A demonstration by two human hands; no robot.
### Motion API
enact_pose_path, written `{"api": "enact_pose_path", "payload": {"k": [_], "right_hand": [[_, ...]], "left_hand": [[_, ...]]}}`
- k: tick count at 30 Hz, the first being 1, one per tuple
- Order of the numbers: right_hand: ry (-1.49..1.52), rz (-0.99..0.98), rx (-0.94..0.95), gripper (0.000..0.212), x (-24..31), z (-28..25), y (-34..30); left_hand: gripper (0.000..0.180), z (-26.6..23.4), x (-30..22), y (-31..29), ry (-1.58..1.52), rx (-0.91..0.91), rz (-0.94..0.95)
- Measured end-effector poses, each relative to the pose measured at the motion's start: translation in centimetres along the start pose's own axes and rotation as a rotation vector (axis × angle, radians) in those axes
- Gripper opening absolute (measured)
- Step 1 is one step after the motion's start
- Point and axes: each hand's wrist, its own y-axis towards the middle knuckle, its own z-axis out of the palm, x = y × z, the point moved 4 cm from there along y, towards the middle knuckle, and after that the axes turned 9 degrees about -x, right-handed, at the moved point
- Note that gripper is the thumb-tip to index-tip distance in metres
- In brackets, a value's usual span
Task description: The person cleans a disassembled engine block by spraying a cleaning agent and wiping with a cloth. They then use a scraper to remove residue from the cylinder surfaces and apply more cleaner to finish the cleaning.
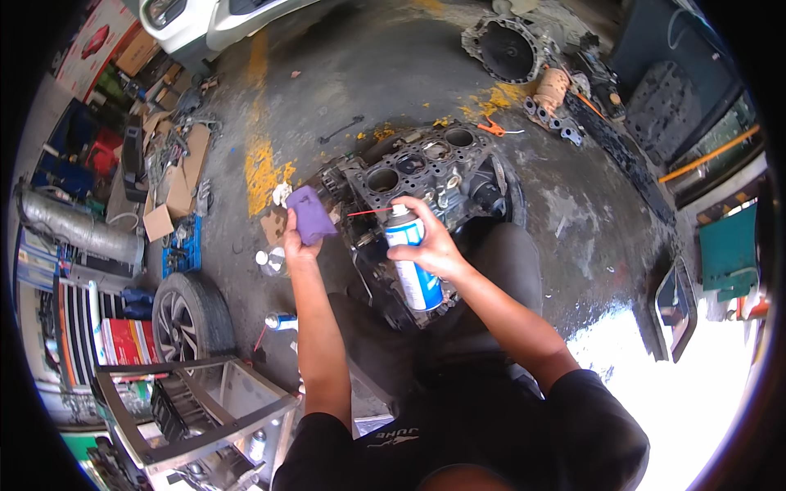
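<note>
In my left hand [296,241] is a folded purple cloth [311,214], raised to the left of the engine block. My right hand [435,245] is wrapped round a blue and white spray can [419,282], with a finger at its nozzle. A thin red straw [367,213] runs from the nozzle leftward to the cloth, its tip a little short of it. Beyond the can lies the engine block [446,173] on the floor, its open cylinder bores facing up. My knees are on either side of its near end, and the can hides part of it.
Left of me are a car wheel [192,319], a metal-framed cart [246,409], a clear bottle [270,262] and another spray can [282,321]. An orange-handled tool [493,127] lies past the block. Farther right sit a bell housing [503,51] and a manifold [553,90].
</note>
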Motion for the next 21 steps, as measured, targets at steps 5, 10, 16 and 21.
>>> {"api": "enact_pose_path", "payload": {"k": [5, 10, 16, 21], "right_hand": [[0.139, 0.149, -0.031, 0.079, 0.2, -0.2, 0.8], [0.158, 0.155, -0.06, 0.08, -0.6, 2.8, -1.5], [0.137, 0.195, 0.035, 0.076, -1.8, 2.7, -4.0], [0.093, 0.157, 0.139, 0.072, -1.1, 2.1, -2.5]], "left_hand": [[0.046, 2.9, 3.0, -4.9, -0.054, 0.125, -0.046], [0.055, 2.1, 2.5, -6.8, -0.161, 0.142, 0.003], [0.044, 4.9, 4.4, -9.4, -0.464, 0.036, -0.047], [0.037, 4.1, 5.7, -9.2, -0.633, 0.132, 0.016]]}}
